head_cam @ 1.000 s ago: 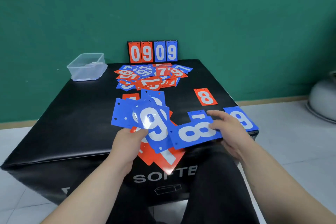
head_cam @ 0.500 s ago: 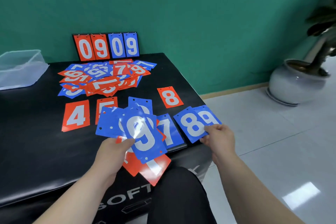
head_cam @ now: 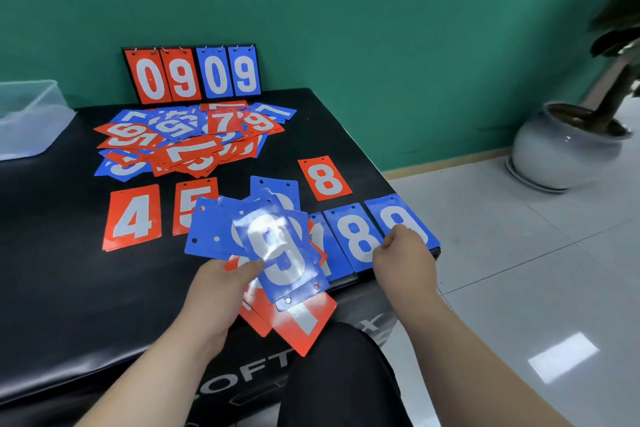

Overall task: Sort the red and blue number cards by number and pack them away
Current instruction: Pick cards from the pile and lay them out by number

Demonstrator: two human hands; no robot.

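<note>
Many fanned cards (head_cam: 277,246) (blue, red) in left hand (head_cam: 216,291).

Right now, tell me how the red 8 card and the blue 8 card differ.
Colour: the red 8 card is red, the blue 8 card blue. Place: the red 8 card lies alone farther back; the blue 8 card sits among blue cards at the near edge. Contact: nothing touches the red 8 card; the right hand holds the blue 8 card's edge. Both lie face up, showing a white 8.
</note>
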